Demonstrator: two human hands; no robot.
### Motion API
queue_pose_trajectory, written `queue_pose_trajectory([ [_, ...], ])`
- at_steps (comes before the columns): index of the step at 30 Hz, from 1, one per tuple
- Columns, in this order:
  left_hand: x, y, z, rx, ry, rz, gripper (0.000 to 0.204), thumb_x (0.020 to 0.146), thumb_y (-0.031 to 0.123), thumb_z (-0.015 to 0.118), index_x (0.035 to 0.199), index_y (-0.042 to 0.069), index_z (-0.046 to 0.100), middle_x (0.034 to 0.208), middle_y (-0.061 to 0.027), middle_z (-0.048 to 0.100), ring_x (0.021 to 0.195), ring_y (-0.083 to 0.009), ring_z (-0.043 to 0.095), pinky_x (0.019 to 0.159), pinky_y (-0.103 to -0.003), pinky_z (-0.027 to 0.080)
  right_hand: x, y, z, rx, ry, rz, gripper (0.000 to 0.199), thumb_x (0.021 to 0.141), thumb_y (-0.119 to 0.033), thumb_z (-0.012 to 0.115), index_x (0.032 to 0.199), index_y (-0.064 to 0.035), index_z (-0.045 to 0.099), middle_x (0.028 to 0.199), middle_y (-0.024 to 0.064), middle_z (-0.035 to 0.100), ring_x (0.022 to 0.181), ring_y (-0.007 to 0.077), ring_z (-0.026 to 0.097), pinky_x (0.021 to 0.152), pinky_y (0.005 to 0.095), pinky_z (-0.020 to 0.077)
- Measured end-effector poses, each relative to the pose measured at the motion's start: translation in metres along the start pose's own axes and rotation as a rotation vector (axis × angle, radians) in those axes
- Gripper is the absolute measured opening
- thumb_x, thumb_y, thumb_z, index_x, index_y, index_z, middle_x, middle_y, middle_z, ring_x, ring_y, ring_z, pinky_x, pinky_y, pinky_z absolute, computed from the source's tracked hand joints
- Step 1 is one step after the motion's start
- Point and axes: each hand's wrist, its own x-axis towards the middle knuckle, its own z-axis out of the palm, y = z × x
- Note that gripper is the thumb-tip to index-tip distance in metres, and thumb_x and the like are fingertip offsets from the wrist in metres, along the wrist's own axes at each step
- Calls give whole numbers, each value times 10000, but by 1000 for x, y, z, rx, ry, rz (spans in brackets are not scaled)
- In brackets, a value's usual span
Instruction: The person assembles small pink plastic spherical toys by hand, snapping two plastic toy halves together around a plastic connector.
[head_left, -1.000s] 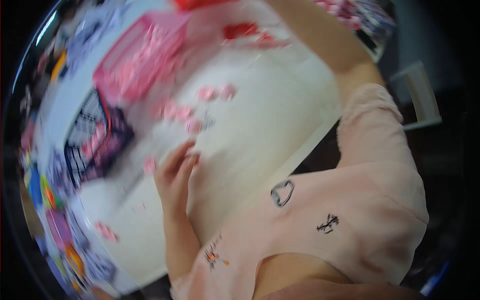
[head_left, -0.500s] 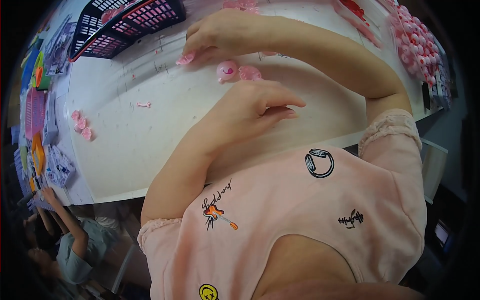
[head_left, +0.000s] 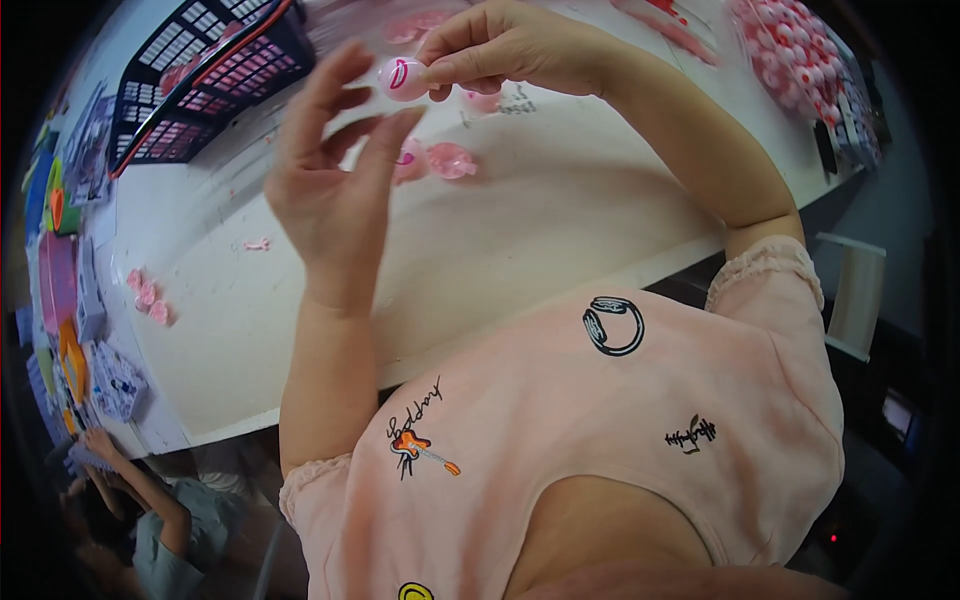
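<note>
Above the white table (head_left: 560,230), the right hand (head_left: 520,45) pinches a small pink ball (head_left: 403,78) between thumb and fingertips, its forearm running down to the right toward the pink shirt. The left hand (head_left: 335,170) is raised just below and left of the ball, palm toward it, fingers spread and loosely curled, holding nothing; whether a fingertip touches the ball is unclear. Two more pink pieces (head_left: 440,160) lie on the table behind the left hand, one partly hidden by its fingers. A dark basket (head_left: 190,90) stands at the table's far left corner, cut off at the top. Small pink bits (head_left: 148,298) lie near the table's left edge, too blurred to identify.
</note>
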Motion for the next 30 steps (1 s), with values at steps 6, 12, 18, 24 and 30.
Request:
queue_pose_trajectory([
  [6,-2,-1,2,-122,-79,-344,456,732,56,690,1141,-42,514,1031,-101,586,861,-137,581,719,-240,496,-20,25,16,-148,256,-300,161,802,-182,616,887,-46,641,748,53,618,675,156,563,589,259,433],
  [12,-4,-9,8,-304,-129,-568,371,833,122,599,1148,-49,505,977,-112,608,839,-174,620,743,-257,512,-23,42,27,-975,506,-832,187,792,-107,621,971,-53,612,815,59,619,728,143,596,647,245,471],
  [18,3,-13,-13,-397,-21,-425,332,864,105,550,1154,-47,491,1031,-127,593,918,-204,602,820,-269,499,-51,-17,14,-798,571,-283,158,792,-155,606,866,-16,621,746,139,620,673,233,599,611,309,461],
  [24,6,-14,-10,-336,-33,-453,346,866,98,545,1168,-52,470,1045,-124,573,907,-205,603,813,-272,503,-42,20,7,-998,387,-222,260,756,-255,611,811,-3,584,796,177,588,776,350,572,695,406,449],
  [30,10,-21,-17,-343,1,-418,320,869,89,537,1143,-66,477,1012,-134,579,869,-199,612,791,-271,512,-46,11,29,-1116,473,-262,249,758,-250,619,813,-11,574,773,149,568,741,323,567,676,390,447],
])
